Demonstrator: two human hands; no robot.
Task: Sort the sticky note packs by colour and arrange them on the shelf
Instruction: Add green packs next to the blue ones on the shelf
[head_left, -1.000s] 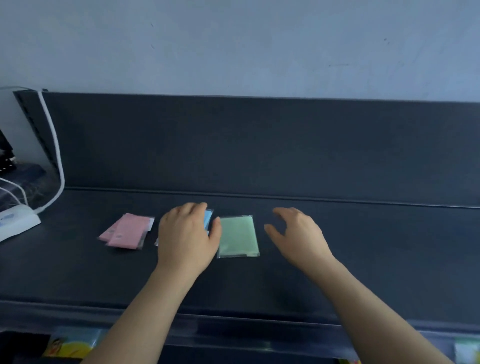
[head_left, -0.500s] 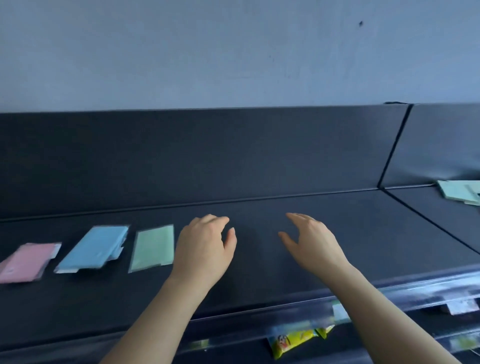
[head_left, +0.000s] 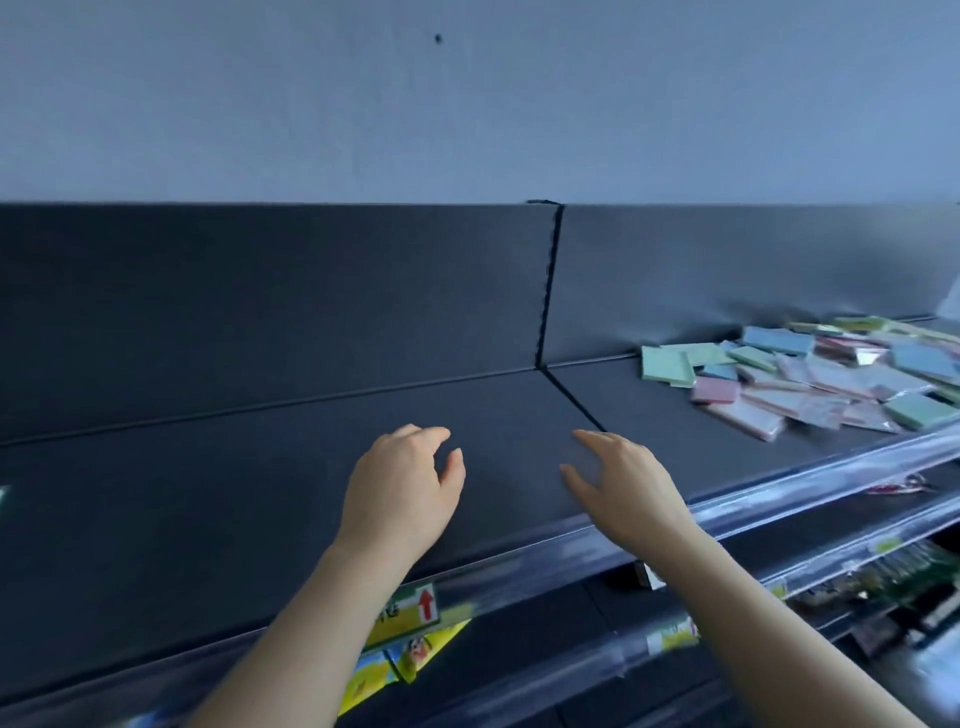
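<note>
Sticky note packs (head_left: 810, 379), thin plastic-wrapped squares in green, blue and pink, are lying in a loose mixed heap on the dark grey shelf (head_left: 208, 493). They are sitting well off to the right of both hands' fingers, beyond the seam (head_left: 571, 397) between the two shelf boards. The left hand (head_left: 402, 488) and the right hand (head_left: 623, 483) are hovering side by side over the bare board, fingers (head_left: 597, 440) apart and loosely curved, holding nothing. I cannot tell whether the fingertips are touching the shelf.

By my judgement, the person is about to go right for a pack. The heap is looking risky. The packs are overlapping and their wrappers are looking slick, so a hasty pull is likely to drag neighbours along. Those nearest the clear plastic front rail (head_left: 779, 487) are sitting close enough to slip over it. Pinching up two clinging packs of different colours would also be spoiling the sort.
</note>
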